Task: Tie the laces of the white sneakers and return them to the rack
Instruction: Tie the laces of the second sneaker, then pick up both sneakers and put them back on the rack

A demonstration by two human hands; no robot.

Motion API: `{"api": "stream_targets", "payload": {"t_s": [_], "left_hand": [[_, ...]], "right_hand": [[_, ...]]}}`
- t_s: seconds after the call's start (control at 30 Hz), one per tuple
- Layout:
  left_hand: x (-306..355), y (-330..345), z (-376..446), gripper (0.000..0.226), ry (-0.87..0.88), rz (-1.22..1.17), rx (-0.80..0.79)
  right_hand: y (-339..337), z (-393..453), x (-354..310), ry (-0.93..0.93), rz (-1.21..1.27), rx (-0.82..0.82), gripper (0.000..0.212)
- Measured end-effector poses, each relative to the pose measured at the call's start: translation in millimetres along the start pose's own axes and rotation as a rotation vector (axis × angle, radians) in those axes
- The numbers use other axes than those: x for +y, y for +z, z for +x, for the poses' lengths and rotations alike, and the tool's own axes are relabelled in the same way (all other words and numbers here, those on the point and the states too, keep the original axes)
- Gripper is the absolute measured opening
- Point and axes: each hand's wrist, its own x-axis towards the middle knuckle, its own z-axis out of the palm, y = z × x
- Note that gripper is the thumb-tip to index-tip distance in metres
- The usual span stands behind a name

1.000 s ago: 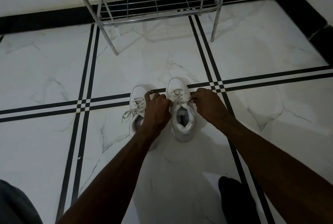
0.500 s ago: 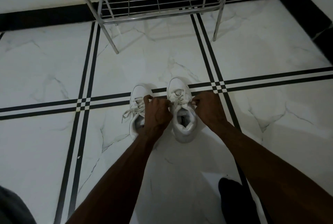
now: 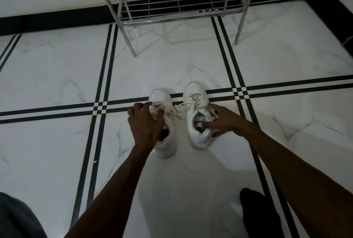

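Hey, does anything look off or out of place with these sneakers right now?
Nothing looks damaged or spilled. Both sneakers sit on the floor, not on the rack. The right sneaker looks tied, but one lace end trails toward the left sneaker, whose laces lie loose under the left hand.

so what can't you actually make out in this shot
Head view only:
- Laces of the left white sneaker: the left hand covers them, so tied or not is unclear.
- Right hand fingers dip into the right white sneaker; the grip is hidden.
- Chrome wire shoe rack: upper shelves cut off by the top edge.
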Motion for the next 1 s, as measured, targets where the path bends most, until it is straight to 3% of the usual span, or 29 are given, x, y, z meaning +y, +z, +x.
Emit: {"api": "stream_targets", "payload": {"t_s": [0.13,0.23,0.33,0.43,0.6,0.83,1.0], "left_hand": [[-16.5,-11.4,-18.2,0.076,-0.187,-0.078,-0.108],[-32.4,-11.1,-27.4,0.078,-0.253,-0.191,-0.333],[-42.6,-11.5,-29.1,0.066,-0.353,-0.5,-0.495],[-39.0,-10.7,-28.2,0.049,-0.37,-0.584,-0.461],[-20.2,-0.7,-26.6,0.035,-0.294,-0.585,-0.395],[2.2,0.7,-4.4,0.032,-0.217,-0.577,-0.337],[49.8,-38.7,18.2,0.035,-0.22,-0.581,-0.314]], "right_hand": [[14.7,5.1,-3.3,-0.026,-0.178,0.109,0.079],[21.9,6.3,-4.3,-0.032,-0.207,0.144,0.077],[27.2,1.3,-7.5,-0.058,-0.234,0.218,0.063],[32.6,-3.8,-11.4,-0.076,-0.24,0.256,0.05],[38.0,-2.2,-13.4,-0.109,-0.207,0.303,0.049],[10.9,4.9,-26.9,-0.139,-0.147,0.346,0.058],[-25.9,-14.0,-69.3,-0.178,-0.106,0.363,0.05]]}}
